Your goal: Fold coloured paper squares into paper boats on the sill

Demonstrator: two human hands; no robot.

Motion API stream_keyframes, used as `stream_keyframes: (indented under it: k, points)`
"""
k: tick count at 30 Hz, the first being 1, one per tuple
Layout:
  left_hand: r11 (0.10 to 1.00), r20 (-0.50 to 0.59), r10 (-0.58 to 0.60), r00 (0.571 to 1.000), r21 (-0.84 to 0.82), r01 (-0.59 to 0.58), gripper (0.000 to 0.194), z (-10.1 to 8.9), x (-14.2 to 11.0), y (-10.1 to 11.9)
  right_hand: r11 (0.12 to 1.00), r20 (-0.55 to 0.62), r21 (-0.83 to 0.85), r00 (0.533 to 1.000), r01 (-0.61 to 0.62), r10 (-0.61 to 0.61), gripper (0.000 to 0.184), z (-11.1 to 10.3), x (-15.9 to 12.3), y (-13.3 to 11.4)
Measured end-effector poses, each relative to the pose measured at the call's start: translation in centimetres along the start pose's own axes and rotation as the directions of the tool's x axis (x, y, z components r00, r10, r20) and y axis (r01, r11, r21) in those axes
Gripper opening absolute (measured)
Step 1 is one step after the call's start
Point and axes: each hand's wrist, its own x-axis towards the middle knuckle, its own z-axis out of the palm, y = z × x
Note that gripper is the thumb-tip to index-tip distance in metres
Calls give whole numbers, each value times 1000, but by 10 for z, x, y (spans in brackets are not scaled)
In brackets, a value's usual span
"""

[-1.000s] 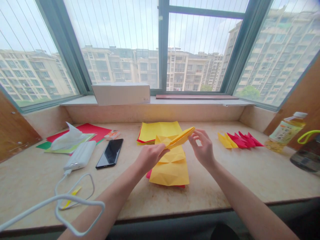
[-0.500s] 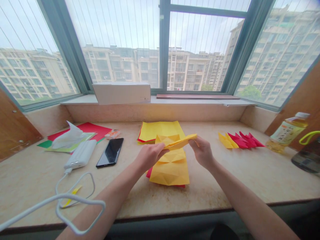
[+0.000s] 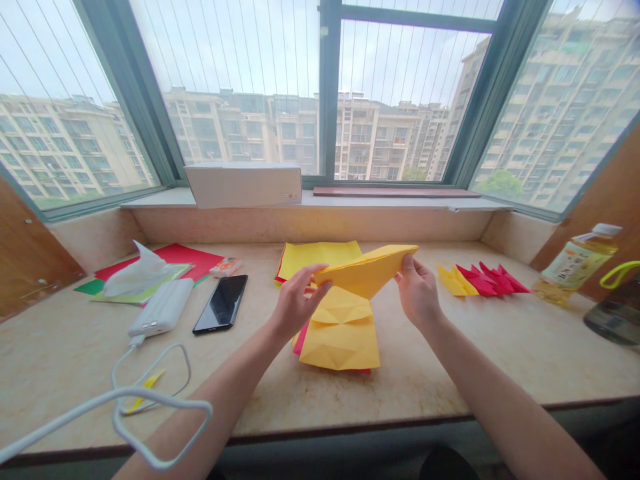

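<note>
A folded sheet of yellow origami paper (image 3: 367,270) is held up between my two hands. My left hand (image 3: 299,293) pinches its left corner, and my right hand (image 3: 419,287) grips the right end between thumb and fingers. Beneath it on the counter lies a creased yellow sheet (image 3: 343,343), with red paper showing under its edges. Behind, partly covered by the held paper, is a stack of yellow and red sheets (image 3: 313,257). To the right sits a row of folded pieces, a yellow one (image 3: 456,281) and several red ones (image 3: 490,280).
On the left are a black phone (image 3: 221,305), a white power bank (image 3: 161,310) with a looped cable (image 3: 165,403), a tissue pack (image 3: 133,277) and red paper (image 3: 187,257). A drink bottle (image 3: 575,263) stands at right beside a dark container (image 3: 615,313). A white box (image 3: 243,187) rests on the sill.
Both hands have turned the folded yellow paper so its broad face shows, where it was seen nearly edge-on before. My right hand has moved slightly up and right.
</note>
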Motion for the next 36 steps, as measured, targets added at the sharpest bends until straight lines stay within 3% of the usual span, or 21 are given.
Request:
stream_keyframes:
  k: [4,9,14,22,29,34,36]
  points:
    - [957,2,-136,991,-258,132,30,2,0,-1,998,-5,-61,1000,-5,5,36,-3,3,4]
    - [912,19,-166,986,-376,160,31,3,2,-1,967,9,-237,996,93,-93,42,-11,7,10]
    - [844,55,-191,980,-501,192,34,5,5,0,947,23,-276,986,168,-168,40,-14,8,7]
    - [803,46,-245,969,-550,229,42,-2,9,2,943,138,-283,980,176,-141,45,-7,0,-6]
    - [777,53,-311,949,-561,286,47,-2,9,7,956,147,-255,983,145,-110,29,1,-2,-13]
    - [794,34,-322,946,-535,290,57,-5,11,8,963,116,-218,984,161,-138,58,0,-1,-8]
    - [799,24,-313,950,-534,276,60,-6,11,8,949,129,-252,979,187,-158,60,-1,-2,-6]
